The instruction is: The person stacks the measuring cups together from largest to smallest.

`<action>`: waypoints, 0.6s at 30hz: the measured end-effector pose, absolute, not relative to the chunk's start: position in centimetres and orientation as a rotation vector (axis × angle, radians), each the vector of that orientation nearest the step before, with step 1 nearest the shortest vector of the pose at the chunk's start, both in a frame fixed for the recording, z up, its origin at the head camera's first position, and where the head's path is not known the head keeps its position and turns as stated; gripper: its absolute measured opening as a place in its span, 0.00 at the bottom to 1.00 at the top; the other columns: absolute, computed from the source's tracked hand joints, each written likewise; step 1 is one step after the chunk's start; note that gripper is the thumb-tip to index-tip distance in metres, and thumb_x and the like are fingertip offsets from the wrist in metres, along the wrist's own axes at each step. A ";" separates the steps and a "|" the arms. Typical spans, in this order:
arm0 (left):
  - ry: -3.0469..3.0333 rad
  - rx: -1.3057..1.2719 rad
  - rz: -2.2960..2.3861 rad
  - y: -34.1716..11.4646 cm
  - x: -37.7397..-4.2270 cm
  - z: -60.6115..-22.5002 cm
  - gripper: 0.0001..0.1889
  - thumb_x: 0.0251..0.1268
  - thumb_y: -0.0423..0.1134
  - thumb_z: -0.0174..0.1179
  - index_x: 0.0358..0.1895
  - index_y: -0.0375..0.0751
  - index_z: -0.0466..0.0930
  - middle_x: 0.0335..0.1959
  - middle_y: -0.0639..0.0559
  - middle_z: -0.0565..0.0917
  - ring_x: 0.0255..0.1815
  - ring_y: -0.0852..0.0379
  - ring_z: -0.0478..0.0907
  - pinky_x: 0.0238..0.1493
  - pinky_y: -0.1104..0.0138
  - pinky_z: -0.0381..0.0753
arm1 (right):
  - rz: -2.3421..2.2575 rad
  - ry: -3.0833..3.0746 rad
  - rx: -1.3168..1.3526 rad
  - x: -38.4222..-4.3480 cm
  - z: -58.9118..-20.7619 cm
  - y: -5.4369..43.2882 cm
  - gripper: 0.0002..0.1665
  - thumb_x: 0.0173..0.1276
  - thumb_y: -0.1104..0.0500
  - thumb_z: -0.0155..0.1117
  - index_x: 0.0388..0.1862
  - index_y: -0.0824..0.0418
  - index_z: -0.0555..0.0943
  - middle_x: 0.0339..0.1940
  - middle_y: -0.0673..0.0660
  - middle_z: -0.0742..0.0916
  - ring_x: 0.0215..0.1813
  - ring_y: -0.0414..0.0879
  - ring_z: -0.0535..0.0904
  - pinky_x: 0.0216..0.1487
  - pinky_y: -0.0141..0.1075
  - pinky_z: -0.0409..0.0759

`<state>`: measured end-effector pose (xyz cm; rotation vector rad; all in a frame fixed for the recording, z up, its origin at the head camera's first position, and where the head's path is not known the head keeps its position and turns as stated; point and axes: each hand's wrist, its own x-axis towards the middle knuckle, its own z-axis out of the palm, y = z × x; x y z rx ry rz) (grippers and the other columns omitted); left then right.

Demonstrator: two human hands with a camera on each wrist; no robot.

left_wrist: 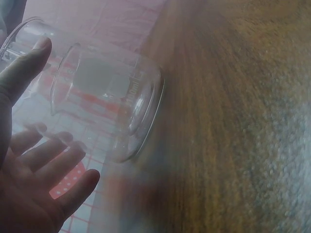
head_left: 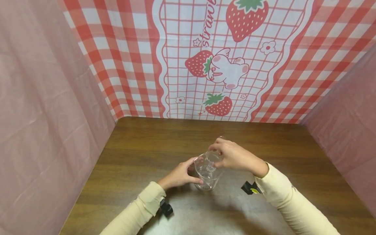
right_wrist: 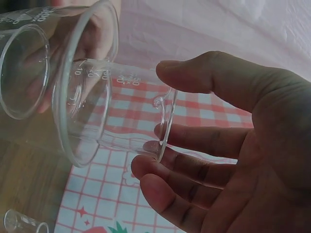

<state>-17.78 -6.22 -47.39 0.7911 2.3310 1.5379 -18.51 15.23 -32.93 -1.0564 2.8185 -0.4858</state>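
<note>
Sleeves (head_left: 293, 200): pale, soft cloth with fine creases; a small black camera (head_left: 166, 208) sits at each cuff, evidently to watch that hand's work.
Large beaker (head_left: 208, 174): clear, smooth glass, upright on the wood-grained table (head_left: 152, 147), near its middle; wide mouth with a thick, rounded rim.
Left hand (head_left: 179, 175): thumb and fingers parted around the large beaker's side, probably to steady it.
Middle beaker (right_wrist: 22, 73): a narrower glass cylinder nested inside the large one.
Right hand (head_left: 235, 156): pinches the small beaker (right_wrist: 124, 109) at its spouted rim between thumb and fingertips, a grip that seemingly leaves the base free to enter.
Small beaker: thin-walled, marked with white numbers; its base lies within the large beaker's mouth.
Small glass (right_wrist: 24, 223): stands apart on the wood, beyond the right hand.
Backdrop (head_left: 138, 65): hanging checked cloth, red and white.
</note>
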 end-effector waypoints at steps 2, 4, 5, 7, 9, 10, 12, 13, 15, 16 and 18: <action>2.335 0.797 1.537 -6.2 -17.8 -47.3 0.42 0.50 0.42 0.75 0.70 0.43 0.65 0.69 0.47 0.73 0.67 0.48 0.73 0.66 0.55 0.76 | -0.475 2.817 -1.070 -18.6 -33.2 15.2 0.26 0.47 0.59 0.78 0.47 0.63 0.84 0.36 0.54 0.82 0.33 0.40 0.73 0.30 0.28 0.74; 2.334 0.799 1.537 -6.2 -17.7 -47.3 0.42 0.50 0.42 0.75 0.71 0.44 0.65 0.69 0.47 0.74 0.67 0.47 0.73 0.66 0.55 0.76 | -0.461 2.813 -1.082 -18.7 -33.4 15.1 0.26 0.47 0.59 0.78 0.47 0.64 0.84 0.36 0.54 0.82 0.32 0.40 0.74 0.29 0.28 0.74; 2.335 0.801 1.538 -6.2 -17.8 -47.3 0.42 0.50 0.42 0.75 0.70 0.44 0.65 0.69 0.47 0.74 0.67 0.47 0.73 0.66 0.54 0.76 | -0.454 2.812 -1.081 -18.7 -33.5 15.1 0.26 0.47 0.59 0.78 0.47 0.64 0.84 0.36 0.53 0.82 0.33 0.40 0.74 0.29 0.28 0.74; 2.334 0.803 1.542 -6.2 -17.7 -47.3 0.42 0.50 0.42 0.75 0.70 0.43 0.65 0.68 0.46 0.74 0.67 0.47 0.73 0.67 0.53 0.75 | -0.443 2.803 -1.087 -18.8 -33.6 15.0 0.26 0.47 0.59 0.78 0.47 0.64 0.84 0.36 0.53 0.82 0.33 0.42 0.75 0.29 0.28 0.75; 2.336 0.802 1.540 -6.2 -17.7 -47.2 0.42 0.50 0.42 0.75 0.70 0.43 0.65 0.68 0.46 0.74 0.67 0.46 0.73 0.67 0.53 0.75 | -0.431 2.797 -1.094 -18.8 -33.8 15.0 0.26 0.46 0.60 0.78 0.47 0.65 0.83 0.36 0.53 0.82 0.32 0.42 0.76 0.29 0.28 0.75; 2.336 0.800 1.537 -6.2 -17.7 -47.2 0.42 0.50 0.42 0.75 0.71 0.43 0.65 0.68 0.46 0.74 0.67 0.46 0.73 0.67 0.53 0.75 | -0.427 2.794 -1.098 -18.7 -33.8 14.9 0.26 0.46 0.60 0.78 0.47 0.65 0.83 0.36 0.53 0.82 0.33 0.43 0.76 0.29 0.28 0.75; 2.337 0.795 1.534 -6.2 -17.7 -47.2 0.42 0.50 0.42 0.75 0.71 0.43 0.65 0.69 0.46 0.74 0.67 0.46 0.73 0.67 0.52 0.75 | -0.417 2.791 -1.104 -18.6 -33.9 14.9 0.27 0.45 0.60 0.77 0.47 0.65 0.83 0.36 0.53 0.82 0.32 0.42 0.76 0.28 0.27 0.74; 2.337 0.793 1.532 -6.2 -17.7 -47.2 0.42 0.50 0.42 0.75 0.71 0.44 0.65 0.69 0.46 0.74 0.67 0.46 0.73 0.67 0.52 0.75 | -0.410 2.791 -1.109 -18.5 -34.0 14.8 0.27 0.45 0.60 0.77 0.47 0.65 0.84 0.36 0.53 0.82 0.32 0.41 0.75 0.29 0.27 0.74; 2.335 0.790 1.533 -6.2 -17.6 -47.2 0.42 0.50 0.42 0.75 0.71 0.43 0.64 0.69 0.45 0.74 0.67 0.46 0.73 0.68 0.52 0.74 | -0.400 2.789 -1.118 -18.5 -34.1 14.8 0.27 0.44 0.60 0.78 0.47 0.65 0.84 0.36 0.53 0.82 0.32 0.40 0.75 0.29 0.27 0.74; 2.332 0.786 1.536 -6.2 -17.6 -47.2 0.42 0.50 0.42 0.75 0.71 0.43 0.64 0.69 0.45 0.74 0.67 0.46 0.73 0.68 0.52 0.74 | -0.395 2.790 -1.123 -18.4 -34.2 14.8 0.27 0.44 0.60 0.78 0.47 0.65 0.84 0.36 0.53 0.82 0.32 0.40 0.75 0.29 0.28 0.75; 2.330 0.781 1.539 -6.2 -17.6 -47.1 0.43 0.50 0.41 0.75 0.71 0.43 0.64 0.69 0.45 0.74 0.68 0.45 0.73 0.68 0.52 0.74 | -0.386 2.788 -1.132 -18.4 -34.4 14.7 0.27 0.44 0.60 0.78 0.46 0.65 0.84 0.36 0.53 0.82 0.32 0.39 0.75 0.30 0.28 0.75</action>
